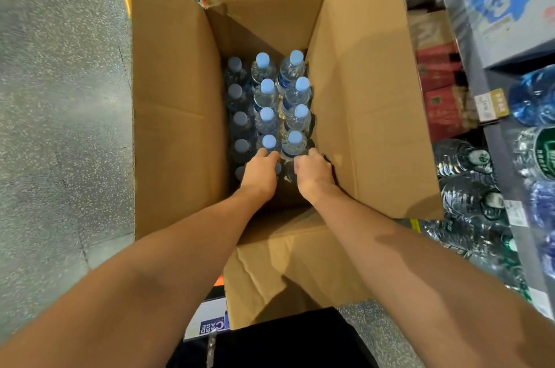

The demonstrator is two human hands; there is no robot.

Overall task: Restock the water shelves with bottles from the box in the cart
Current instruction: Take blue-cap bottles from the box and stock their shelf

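Both hands reach into the box [180,115]: left hand [260,171] and right hand [312,172] each curl over a near bottle; the grips are hidden. Picking step; next, lift toward the right-side shelves [495,157].

Both bare arms reached forward and down, hands low and close together.

The left hand [260,171] lay palm down, knuckles up, its fingers curled downward at the tips. The right hand [312,171] sat just beside it, apart by a narrow gap, fingers likewise bent under. What either hand gripped, if anything, could not be told. Both forearms ran straight from the near corners.
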